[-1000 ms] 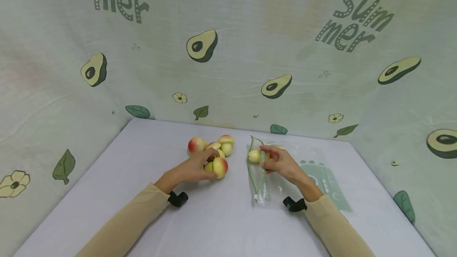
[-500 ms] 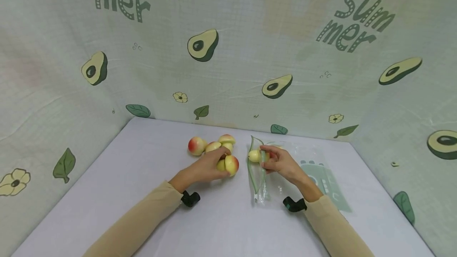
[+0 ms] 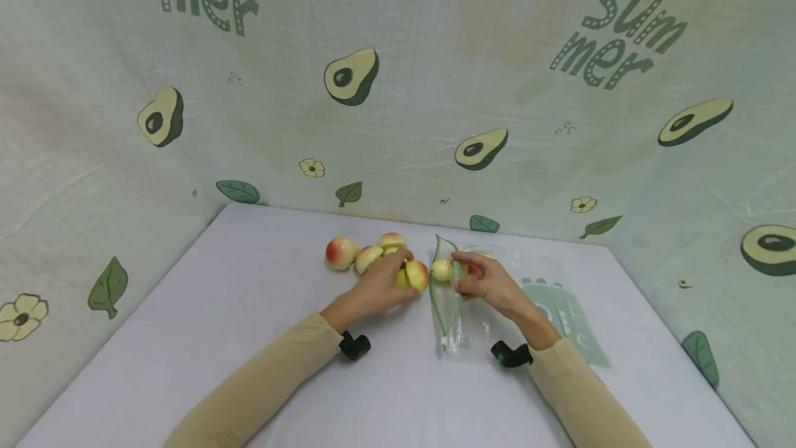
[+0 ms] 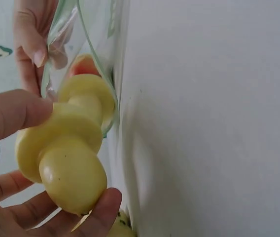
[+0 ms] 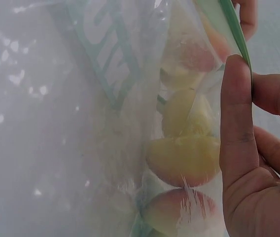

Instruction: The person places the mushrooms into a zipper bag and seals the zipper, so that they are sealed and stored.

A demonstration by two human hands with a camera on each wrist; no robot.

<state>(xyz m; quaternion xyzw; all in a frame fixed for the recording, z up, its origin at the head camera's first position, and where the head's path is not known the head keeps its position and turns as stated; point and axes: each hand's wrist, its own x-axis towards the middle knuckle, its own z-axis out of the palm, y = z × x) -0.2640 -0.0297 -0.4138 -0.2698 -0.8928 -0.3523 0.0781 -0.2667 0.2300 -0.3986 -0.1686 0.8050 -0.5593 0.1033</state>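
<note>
The left hand point(image 3: 381, 285) grips a mushroom point(image 4: 73, 173), thumb on its cap, just beside the open mouth of a clear bag point(image 3: 481, 337). The right hand point(image 3: 488, 282) pinches the bag's green edge point(image 5: 235, 30). Bagged mushrooms point(image 5: 183, 159) show through the plastic. Loose mushrooms point(image 3: 368, 258) lie on the table point(image 3: 385, 399), before an avocado-print cloth point(image 3: 410, 109).

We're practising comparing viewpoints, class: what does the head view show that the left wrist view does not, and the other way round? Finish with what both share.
Only the head view: the "Summer" lettering on the backdrop, and both tan sleeves.

Only the left wrist view: the rounded stem end of the held toy mushroom, with small dark specks.

Both: the left-hand grip holding that mushroom, the right-hand grip pinching the green edge of the clear zip bag, and another toy mushroom in the bag's mouth.
</note>
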